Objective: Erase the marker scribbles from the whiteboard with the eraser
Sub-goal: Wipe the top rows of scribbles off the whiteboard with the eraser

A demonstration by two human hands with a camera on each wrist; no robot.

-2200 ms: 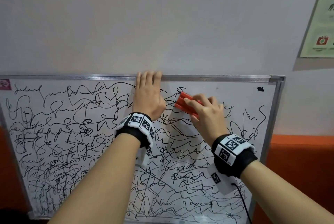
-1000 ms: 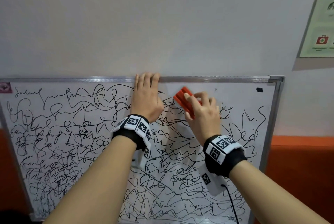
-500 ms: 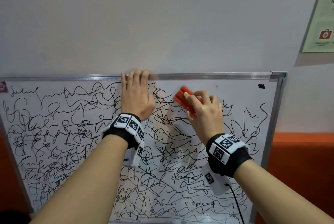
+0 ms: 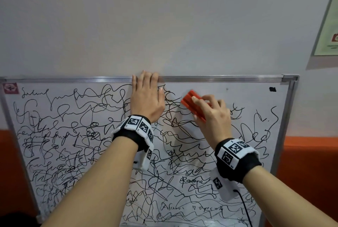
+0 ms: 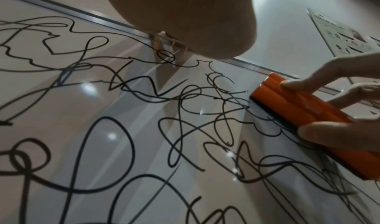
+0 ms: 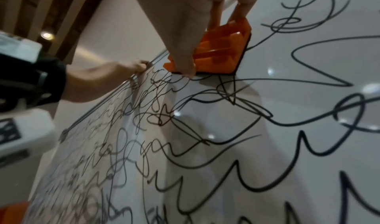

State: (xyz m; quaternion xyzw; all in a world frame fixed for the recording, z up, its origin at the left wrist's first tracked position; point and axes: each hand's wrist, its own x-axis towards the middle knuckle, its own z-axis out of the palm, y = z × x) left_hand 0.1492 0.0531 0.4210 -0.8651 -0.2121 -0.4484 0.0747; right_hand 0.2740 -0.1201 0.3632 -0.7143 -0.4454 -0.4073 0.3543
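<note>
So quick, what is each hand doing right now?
Left hand: open, flat on the whiteboard.
Right hand: gripping the eraser against the board.

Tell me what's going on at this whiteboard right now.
A person is wiping marker scribbles off a whiteboard. Their right hand grips an orange eraser, pressed flat against the board near the top, right of centre. Their left hand lies flat on the board with fingers reaching over the top frame, apparently steadying it. Only a patch near the top, right of the eraser, looks clean; black scribbles cover nearly everything else, so most of the job remains.
</note>
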